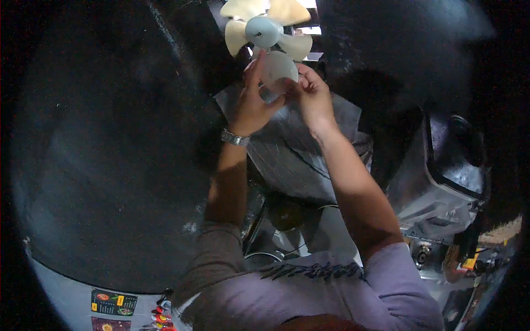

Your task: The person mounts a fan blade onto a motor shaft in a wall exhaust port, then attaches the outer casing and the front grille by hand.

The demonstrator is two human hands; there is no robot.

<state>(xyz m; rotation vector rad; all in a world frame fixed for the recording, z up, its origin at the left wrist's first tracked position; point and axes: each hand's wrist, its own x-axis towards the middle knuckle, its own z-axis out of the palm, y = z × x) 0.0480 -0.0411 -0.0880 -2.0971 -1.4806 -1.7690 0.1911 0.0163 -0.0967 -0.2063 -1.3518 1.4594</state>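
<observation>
A fan with cream blades [295, 14] and a pale round hub [262, 31] sits at the top of the head view, in front of a bright opening. Just below it is a smooth, pale, rounded plastic piece [280, 69]. My left hand [255, 99] grips this piece from the left, thumb toward its lower edge. My right hand [316, 102] holds its right side with bent fingers. Whether the piece touches the fan I cannot tell. A silver watch [234, 137] is on my left wrist.
Dark scuffed walls [110, 138] curve around me. A crumpled grey sheet [292, 160] lies behind my forearms. At the right stands a metal box with a black rim [414, 182], with small fittings [423, 254] below it. Printed cards [113, 302] and small coloured items [163, 320] are at the lower left.
</observation>
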